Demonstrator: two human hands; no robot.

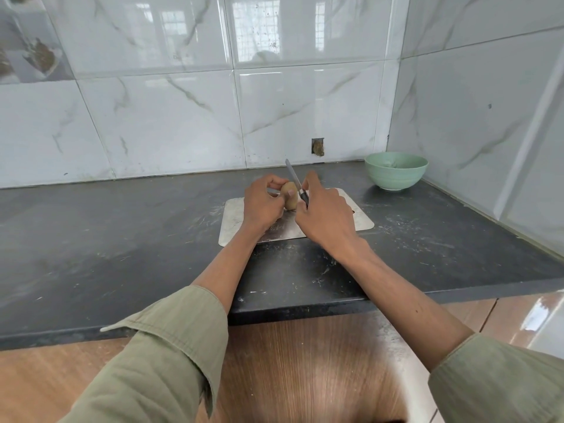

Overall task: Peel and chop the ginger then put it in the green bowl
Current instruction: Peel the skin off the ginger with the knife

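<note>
A dark stone counter [122, 239] runs under pale marble tiles, with a metal cutting board [361, 219] at its middle and the green bowl [396, 170] well off to the right. Over the board the left hand [262, 203] pinches the ginger [290, 198], long axis roughly upright. The right hand [325, 210] grips a knife [294, 178], blade angled up and away just beside the ginger's right flank, placed to peel.

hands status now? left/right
Left hand: grips the ginger over the cutting board.
Right hand: holds the knife, blade pointing up.
</note>
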